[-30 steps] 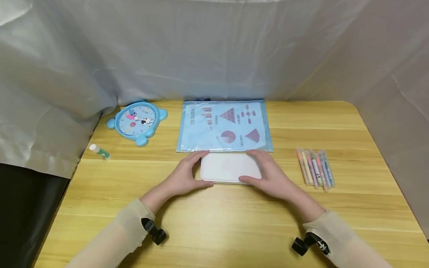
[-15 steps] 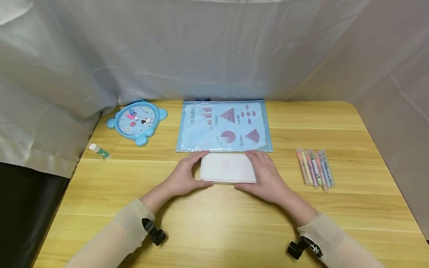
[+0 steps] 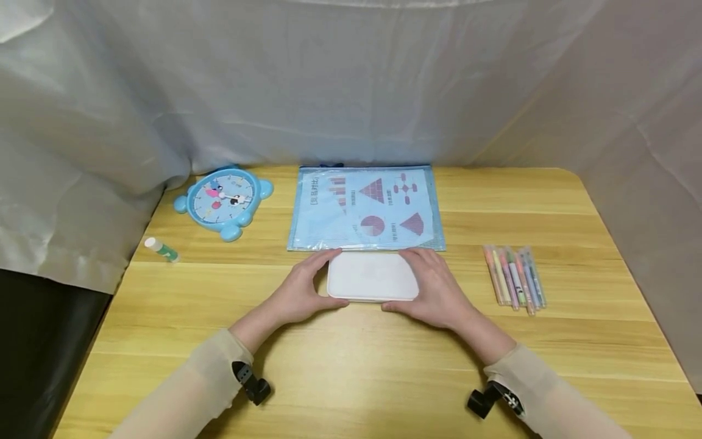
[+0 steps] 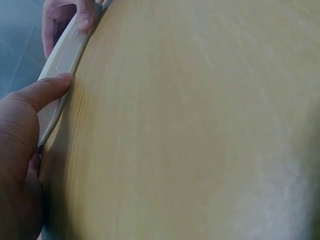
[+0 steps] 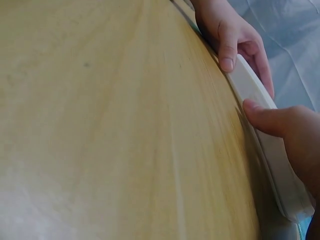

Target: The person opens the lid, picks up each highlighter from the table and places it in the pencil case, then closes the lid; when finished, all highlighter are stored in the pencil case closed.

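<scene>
A flat white pencil box point(image 3: 373, 277) with rounded corners lies on the wooden table in the head view, just in front of a blue zip document bag point(image 3: 366, 208). My left hand point(image 3: 300, 288) grips its left end, thumb along the near side and fingers at the far side. The right end is held the same way by my right hand point(image 3: 439, 289), whose palm covers the right corners. In both wrist views the thumbs press the near side of the pencil box point(image 5: 272, 145). The far fingers are partly hidden.
A blue toy clock point(image 3: 223, 196) lies at the back left, with a green-and-white glue stick point(image 3: 161, 249) in front of it. Several coloured markers point(image 3: 514, 278) lie side by side to the right. A grey curtain point(image 3: 351, 79) hangs behind the table.
My right thumb has come off the top of the pencil box and down onto its near side, the hand shifting slightly left. My left hand and the box stay in place.
</scene>
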{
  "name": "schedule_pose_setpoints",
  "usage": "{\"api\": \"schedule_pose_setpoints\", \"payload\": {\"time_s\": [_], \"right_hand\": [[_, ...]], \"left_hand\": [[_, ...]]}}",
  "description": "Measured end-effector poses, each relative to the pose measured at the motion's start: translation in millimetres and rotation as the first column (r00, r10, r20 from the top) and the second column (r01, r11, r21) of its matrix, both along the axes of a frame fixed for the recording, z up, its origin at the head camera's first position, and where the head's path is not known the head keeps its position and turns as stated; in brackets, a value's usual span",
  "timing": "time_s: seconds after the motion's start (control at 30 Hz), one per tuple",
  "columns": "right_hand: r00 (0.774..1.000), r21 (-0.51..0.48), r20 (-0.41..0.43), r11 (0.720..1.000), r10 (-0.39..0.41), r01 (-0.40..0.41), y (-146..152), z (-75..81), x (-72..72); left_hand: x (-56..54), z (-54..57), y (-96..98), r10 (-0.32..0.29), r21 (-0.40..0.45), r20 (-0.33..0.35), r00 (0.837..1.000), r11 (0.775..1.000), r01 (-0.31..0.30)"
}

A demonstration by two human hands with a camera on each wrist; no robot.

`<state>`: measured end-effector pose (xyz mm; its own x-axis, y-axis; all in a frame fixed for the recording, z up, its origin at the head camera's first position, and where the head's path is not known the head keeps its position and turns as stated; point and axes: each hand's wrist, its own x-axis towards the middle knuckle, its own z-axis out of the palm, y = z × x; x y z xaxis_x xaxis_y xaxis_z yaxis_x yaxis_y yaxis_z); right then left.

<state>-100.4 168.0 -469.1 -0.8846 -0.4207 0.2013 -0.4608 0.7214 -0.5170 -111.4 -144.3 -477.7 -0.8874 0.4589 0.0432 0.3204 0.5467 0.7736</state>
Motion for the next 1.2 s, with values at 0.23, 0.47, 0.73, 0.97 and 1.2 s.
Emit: {"api": "schedule_pose_setpoints", "payload": {"time_s": [0.23, 0.47, 0.73, 0.97, 1.2], "right_hand": [[1.0, -0.012, -0.01, 1.0, -0.002, 0.002, 4, 1.8, -2.2], [1.0, 0.004, 0.0, 1.0, 0.005, -0.005, 3, 3.5, -3.4], [1.0, -0.002, -0.01, 1.0, 0.015, -0.015, 2, 3.6, -4.8], [0.997, -0.041, 0.069, 0.999, -0.017, 0.02, 1, 12.3, -6.7], [0.989, -0.014, 0.145, 1.0, -0.022, 0.024, 2, 19.7, -9.1]], "left_hand": [[0.8, 2.1, 4.2, -0.008, -0.017, 0.017, 1.0, 1.0, 0.008], [2.8, 2.3, 2.6, -0.002, -0.031, 0.009, 1.0, 1.0, 0.002], [2.1, 1.8, 1.8, -0.008, -0.03, 0.001, 1.0, 1.0, 0.008], [2.7, 1.2, -0.2, 0.009, -0.023, 0.021, 1.0, 1.0, -0.008], [2.6, 0.0, -0.2, 0.016, -0.019, 0.028, 0.999, 1.0, -0.015]]}}
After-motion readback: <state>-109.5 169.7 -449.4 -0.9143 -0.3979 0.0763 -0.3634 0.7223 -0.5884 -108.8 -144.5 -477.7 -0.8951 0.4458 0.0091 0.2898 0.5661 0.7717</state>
